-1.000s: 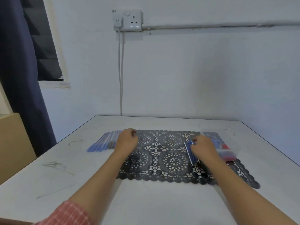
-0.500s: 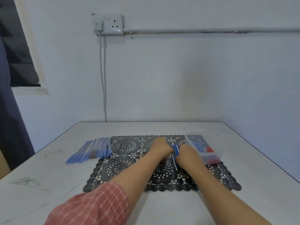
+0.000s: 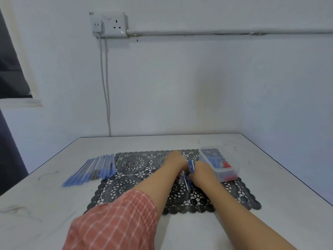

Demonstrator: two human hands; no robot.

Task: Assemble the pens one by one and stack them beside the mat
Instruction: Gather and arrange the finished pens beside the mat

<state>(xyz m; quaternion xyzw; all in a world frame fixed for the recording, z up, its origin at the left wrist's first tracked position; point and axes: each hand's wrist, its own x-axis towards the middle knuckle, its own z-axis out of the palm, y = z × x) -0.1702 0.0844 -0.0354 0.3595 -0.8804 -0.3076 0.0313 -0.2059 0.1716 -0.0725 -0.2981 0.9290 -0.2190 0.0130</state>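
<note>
A row of assembled blue pens (image 3: 91, 169) is laid on the white worktop (image 3: 54, 204) at centre left, just beside the left edge of the black lace mat (image 3: 133, 168). Over the mat's middle the left hand (image 3: 175, 158) is seen against a blue pen (image 3: 191, 166). Its fingers are hidden, so its grip cannot be told. The pen is gripped by the curled right hand (image 3: 202, 168). A clear plastic box (image 3: 227, 175) of blue and red parts is set on the mat's right end.
</note>
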